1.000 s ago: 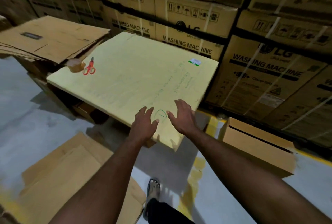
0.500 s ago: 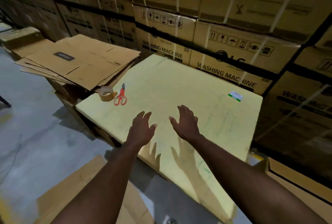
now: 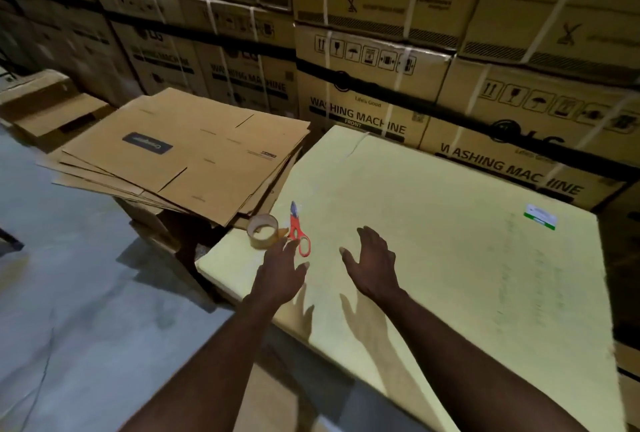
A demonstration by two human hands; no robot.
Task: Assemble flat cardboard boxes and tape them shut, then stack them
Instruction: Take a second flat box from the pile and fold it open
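Note:
A stack of flat cardboard boxes (image 3: 187,161) lies left of a large yellow board (image 3: 433,241) that serves as a work surface. A roll of brown tape (image 3: 264,231) and red-handled scissors (image 3: 298,230) lie at the board's left corner. My left hand (image 3: 278,274) hovers just in front of the scissors and tape, fingers spread, holding nothing. My right hand (image 3: 372,265) hovers over the board to the right, also spread and holding nothing.
Strapped washing-machine cartons (image 3: 363,85) form a wall behind the board. More brown boxes (image 3: 45,106) sit at the far left. Grey concrete floor (image 3: 69,310) lies to the left, with cardboard (image 3: 273,400) on the floor under my arms.
The view has swung left and closer. Both hands have moved from the board's near corner toward the tape and scissors; the left hand is now just short of them.

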